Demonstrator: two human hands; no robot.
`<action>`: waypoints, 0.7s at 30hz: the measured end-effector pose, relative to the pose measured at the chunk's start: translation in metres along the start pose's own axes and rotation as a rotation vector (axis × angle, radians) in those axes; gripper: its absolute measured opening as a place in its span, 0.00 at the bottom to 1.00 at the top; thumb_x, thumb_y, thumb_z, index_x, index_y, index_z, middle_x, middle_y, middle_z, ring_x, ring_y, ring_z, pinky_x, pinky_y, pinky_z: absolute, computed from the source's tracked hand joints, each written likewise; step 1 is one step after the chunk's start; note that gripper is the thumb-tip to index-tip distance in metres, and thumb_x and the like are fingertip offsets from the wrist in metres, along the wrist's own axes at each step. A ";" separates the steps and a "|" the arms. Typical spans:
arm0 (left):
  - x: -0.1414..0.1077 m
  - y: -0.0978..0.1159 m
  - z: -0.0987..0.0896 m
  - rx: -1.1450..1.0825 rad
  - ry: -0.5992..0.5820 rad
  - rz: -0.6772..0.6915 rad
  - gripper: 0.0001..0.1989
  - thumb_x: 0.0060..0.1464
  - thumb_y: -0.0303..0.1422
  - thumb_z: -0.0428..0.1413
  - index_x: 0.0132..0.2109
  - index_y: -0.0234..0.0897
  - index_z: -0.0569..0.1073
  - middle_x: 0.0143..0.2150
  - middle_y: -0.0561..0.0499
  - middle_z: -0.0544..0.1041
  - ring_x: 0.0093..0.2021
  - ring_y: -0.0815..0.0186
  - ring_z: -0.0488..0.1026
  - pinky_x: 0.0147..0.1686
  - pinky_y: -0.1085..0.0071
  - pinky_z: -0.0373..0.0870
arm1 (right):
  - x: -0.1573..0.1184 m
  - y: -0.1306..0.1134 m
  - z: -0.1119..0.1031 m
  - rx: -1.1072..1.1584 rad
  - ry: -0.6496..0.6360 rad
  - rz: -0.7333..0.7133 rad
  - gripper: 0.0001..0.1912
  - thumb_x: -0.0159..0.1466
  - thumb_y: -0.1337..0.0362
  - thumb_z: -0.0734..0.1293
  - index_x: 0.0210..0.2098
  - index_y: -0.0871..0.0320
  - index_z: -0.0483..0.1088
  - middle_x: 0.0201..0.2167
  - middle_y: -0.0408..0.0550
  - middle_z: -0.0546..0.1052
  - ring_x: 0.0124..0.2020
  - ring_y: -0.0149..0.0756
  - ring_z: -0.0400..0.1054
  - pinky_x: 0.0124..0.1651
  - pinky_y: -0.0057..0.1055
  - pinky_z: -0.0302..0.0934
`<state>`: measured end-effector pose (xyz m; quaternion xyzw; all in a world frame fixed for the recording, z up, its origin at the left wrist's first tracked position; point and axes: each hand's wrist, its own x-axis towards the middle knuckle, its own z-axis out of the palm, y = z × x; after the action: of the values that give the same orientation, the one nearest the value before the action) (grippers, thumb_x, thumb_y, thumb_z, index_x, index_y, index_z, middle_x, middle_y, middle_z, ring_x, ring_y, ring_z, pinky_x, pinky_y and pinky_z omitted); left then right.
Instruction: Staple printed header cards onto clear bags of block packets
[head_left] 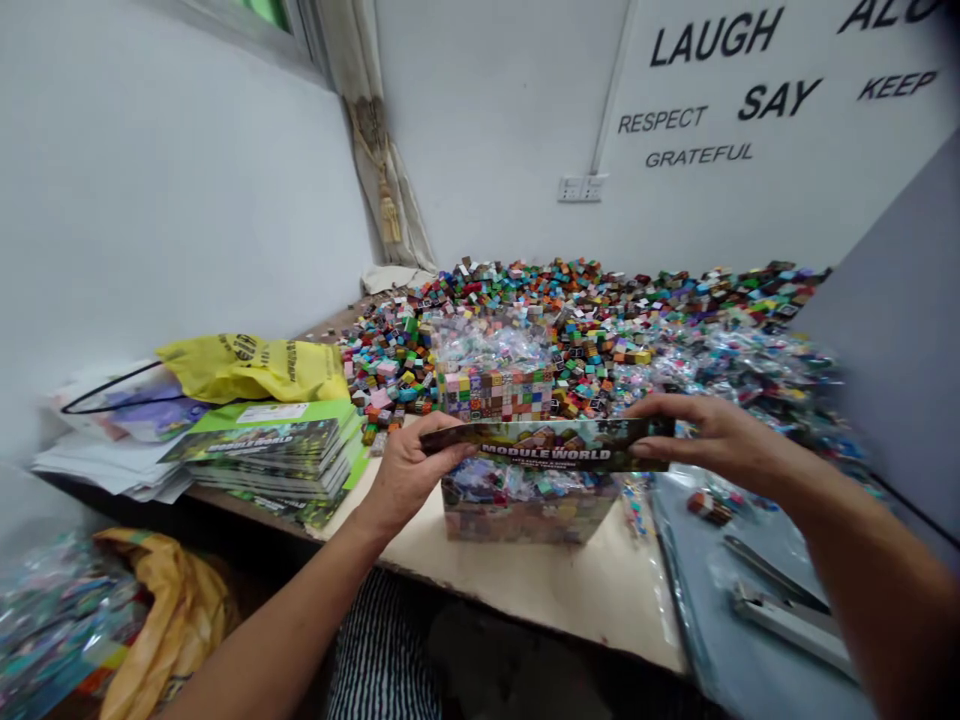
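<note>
A dark printed "MODULE WORLD" booklet (547, 447) is stretched level between my two hands. My left hand (420, 465) pinches its left end, and my right hand (686, 435) grips the right end between thumb and fingers. Just below and behind the booklet stands a clear box (525, 515) packed with small plastic bags and colourful cubes; the booklet hides part of its top. Behind it is another clear box (495, 385), showing patterned cubes with clear bags on top.
Loose colourful cubes (517, 285) cover the table's back. Bagged pieces (787, 375) lie at right, near a stapler (795, 620) on plastic. Stacked booklets (277, 455) and a yellow bag (255, 368) sit at left. An orange bag (165, 610) is at lower left.
</note>
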<state>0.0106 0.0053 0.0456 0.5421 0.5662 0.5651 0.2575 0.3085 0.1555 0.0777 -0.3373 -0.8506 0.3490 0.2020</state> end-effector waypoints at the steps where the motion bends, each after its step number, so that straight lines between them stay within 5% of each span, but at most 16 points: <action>1: 0.000 0.000 -0.001 0.019 -0.011 0.005 0.09 0.48 0.34 0.64 0.37 0.35 0.79 0.33 0.52 0.78 0.36 0.66 0.72 0.38 0.73 0.66 | 0.003 -0.011 -0.003 -0.171 -0.033 -0.029 0.16 0.56 0.54 0.72 0.41 0.53 0.75 0.33 0.45 0.79 0.34 0.37 0.72 0.36 0.30 0.60; 4: 0.001 0.001 -0.009 0.028 -0.060 0.004 0.10 0.48 0.35 0.64 0.38 0.35 0.79 0.37 0.49 0.80 0.41 0.64 0.73 0.43 0.70 0.67 | 0.015 -0.037 0.003 -0.585 -0.115 -0.174 0.08 0.59 0.63 0.68 0.38 0.53 0.75 0.29 0.44 0.78 0.30 0.35 0.70 0.33 0.29 0.54; 7: 0.008 0.016 -0.024 0.045 -0.222 -0.089 0.14 0.47 0.37 0.63 0.41 0.35 0.79 0.43 0.47 0.80 0.44 0.61 0.74 0.45 0.68 0.68 | 0.023 -0.047 0.014 -0.747 -0.133 -0.251 0.06 0.62 0.66 0.64 0.31 0.56 0.73 0.26 0.44 0.76 0.28 0.33 0.68 0.34 0.29 0.51; 10: 0.020 0.049 -0.032 0.403 -0.459 -0.119 0.14 0.47 0.39 0.62 0.41 0.37 0.80 0.37 0.50 0.81 0.40 0.60 0.75 0.40 0.69 0.68 | 0.026 -0.046 0.018 -0.797 -0.127 -0.239 0.07 0.62 0.66 0.64 0.28 0.57 0.71 0.24 0.44 0.75 0.28 0.33 0.67 0.33 0.29 0.49; 12: 0.030 0.072 -0.024 0.831 -0.541 -0.026 0.11 0.48 0.39 0.61 0.37 0.38 0.80 0.30 0.51 0.79 0.34 0.61 0.75 0.34 0.70 0.65 | 0.025 -0.045 0.017 -0.787 -0.141 -0.237 0.07 0.62 0.66 0.64 0.28 0.57 0.72 0.23 0.44 0.74 0.26 0.32 0.66 0.30 0.28 0.48; 15: 0.042 0.088 0.004 1.234 -0.590 0.184 0.05 0.52 0.32 0.58 0.35 0.38 0.78 0.32 0.48 0.79 0.34 0.60 0.74 0.30 0.70 0.60 | 0.025 -0.045 0.017 -0.781 -0.134 -0.214 0.06 0.61 0.67 0.64 0.33 0.54 0.74 0.21 0.41 0.73 0.22 0.29 0.63 0.28 0.27 0.45; 18: 0.048 0.080 0.024 1.306 -0.609 0.271 0.07 0.55 0.27 0.54 0.37 0.37 0.77 0.35 0.47 0.80 0.35 0.62 0.74 0.30 0.70 0.58 | 0.026 -0.050 0.021 -0.819 -0.122 -0.201 0.11 0.60 0.64 0.67 0.42 0.51 0.75 0.23 0.42 0.76 0.22 0.30 0.65 0.26 0.26 0.45; 21: 0.050 0.067 0.022 1.249 -0.600 0.310 0.06 0.56 0.26 0.54 0.36 0.36 0.77 0.35 0.47 0.80 0.35 0.63 0.74 0.30 0.71 0.58 | 0.028 -0.058 0.026 -0.869 -0.152 -0.226 0.12 0.61 0.63 0.66 0.44 0.51 0.76 0.26 0.45 0.78 0.25 0.33 0.69 0.26 0.26 0.45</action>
<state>0.0383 0.0438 0.1183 0.7948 0.6054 -0.0088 -0.0399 0.2489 0.1325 0.1055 -0.2694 -0.9620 -0.0408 0.0154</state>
